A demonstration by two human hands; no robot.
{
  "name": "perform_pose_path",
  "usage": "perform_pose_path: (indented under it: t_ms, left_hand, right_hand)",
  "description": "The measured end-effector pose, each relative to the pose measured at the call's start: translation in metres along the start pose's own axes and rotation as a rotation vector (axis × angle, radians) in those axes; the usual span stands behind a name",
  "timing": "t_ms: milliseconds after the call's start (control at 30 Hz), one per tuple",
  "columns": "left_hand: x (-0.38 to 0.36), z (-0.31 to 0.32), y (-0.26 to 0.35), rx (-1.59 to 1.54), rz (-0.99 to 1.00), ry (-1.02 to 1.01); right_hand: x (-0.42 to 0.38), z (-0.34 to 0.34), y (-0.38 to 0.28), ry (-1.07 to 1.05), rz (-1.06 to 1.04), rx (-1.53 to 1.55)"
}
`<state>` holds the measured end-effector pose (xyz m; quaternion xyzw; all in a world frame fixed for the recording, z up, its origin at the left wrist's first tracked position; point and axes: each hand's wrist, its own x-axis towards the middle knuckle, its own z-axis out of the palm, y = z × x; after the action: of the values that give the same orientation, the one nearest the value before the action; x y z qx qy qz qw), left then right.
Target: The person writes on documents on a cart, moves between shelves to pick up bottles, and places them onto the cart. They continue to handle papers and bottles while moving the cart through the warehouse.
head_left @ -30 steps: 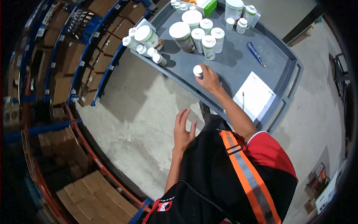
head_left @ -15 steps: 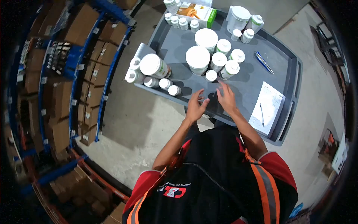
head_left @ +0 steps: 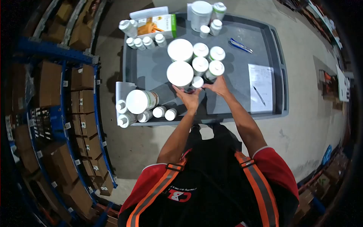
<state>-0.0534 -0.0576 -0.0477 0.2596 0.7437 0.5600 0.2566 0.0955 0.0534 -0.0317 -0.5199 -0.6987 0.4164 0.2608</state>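
On a grey cart tray stands a close group of white containers: two wide tubs [head_left: 180, 73], several capped bottles [head_left: 216, 69] and a small white bottle [head_left: 197, 82] at the near side. My left hand [head_left: 188, 99] is at the base of the nearer tub, fingers spread, its thumb beside the small bottle. From the right, my right hand [head_left: 218, 86] reaches against the nearest right-hand bottle, thumb stretched toward the small bottle. Both hands look open around the group; some fingertips are hidden behind the containers.
The grey tray [head_left: 234, 102] also carries a blue box cutter [head_left: 241, 45], a paper sheet [head_left: 261, 81] with a pen [head_left: 259, 95], an orange-and-white box [head_left: 157, 25], and more bottles at its left corners and back. Blue shelving [head_left: 64, 102] with cartons stands left.
Both hands have moved forward from the near edge of the tray to the front of the container group. My view has turned, so the tray now appears straighter.
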Motion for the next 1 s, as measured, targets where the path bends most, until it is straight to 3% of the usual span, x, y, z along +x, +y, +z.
perform_pose_path:
  t_ms: [67,133,167,233,300,367,400,467,567,600,633,667,700,733,767,833,867,1000]
  left_hand:
    - [-0.002,-0.004,0.008,-0.056,-0.036,-0.029]
    - [0.001,-0.002,0.003,0.040,0.117,0.011]
    - [0.005,-0.002,-0.010,0.067,0.222,0.023]
    - [0.005,-0.011,-0.007,-0.097,0.137,-0.103]
    - [-0.007,-0.021,-0.037,-0.060,-0.231,-0.084]
    - [-0.053,-0.024,0.035,-0.111,-0.348,-0.101]
    - [-0.072,-0.018,0.020,-0.044,-0.200,-0.147]
    - [-0.110,0.016,0.056,0.154,0.035,-0.458]
    - [-0.157,0.094,0.106,0.329,0.480,-0.786]
    - [-0.166,0.124,0.102,0.421,0.665,-0.815]
    - [-0.170,0.155,0.096,0.516,0.854,-0.842]
    - [-0.170,0.187,0.090,0.593,0.957,-0.833]
    - [-0.169,0.212,0.082,0.673,1.058,-0.837]
    - [-0.170,0.230,0.076,0.752,1.161,-0.849]
    - [-0.168,0.241,0.071,0.797,1.192,-0.872]
    - [-0.153,0.258,0.067,0.876,1.265,-0.901]
    - [-0.143,0.262,0.066,0.816,1.336,-0.933]
    - [-0.127,0.280,0.088,0.508,1.248,-0.847]
  right_hand:
    - [0.002,0.000,-0.005,-0.018,-0.005,0.027]
    - [0.008,0.001,-0.006,-0.038,-0.042,0.021]
    - [0.010,0.001,0.001,0.003,-0.164,0.048]
    - [0.008,-0.008,0.001,0.000,-0.236,0.052]
    - [-0.008,-0.037,-0.013,-0.083,-0.223,0.003]
    - [-0.043,-0.072,-0.018,-0.061,-0.145,-0.056]
    - [-0.061,-0.096,-0.014,-0.011,-0.169,-0.094]
    - [-0.103,-0.152,0.009,0.071,-0.222,-0.160]
    - [-0.158,-0.244,0.078,0.447,-0.150,-0.332]
    - [-0.172,-0.280,0.106,0.534,-0.068,-0.534]
    - [-0.180,-0.317,0.142,0.601,-0.150,-0.648]
    - [-0.186,-0.350,0.164,0.609,-0.111,-0.606]
    - [-0.194,-0.369,0.183,0.578,0.026,-0.737]
    - [-0.196,-0.383,0.191,0.514,0.116,-0.531]
    - [-0.197,-0.393,0.198,0.454,0.199,-0.327]
    - [-0.195,-0.393,0.206,0.374,0.235,-0.327]
    - [-0.193,-0.393,0.208,0.333,0.246,-0.332]
    - [-0.194,-0.391,0.215,0.360,0.212,-0.316]
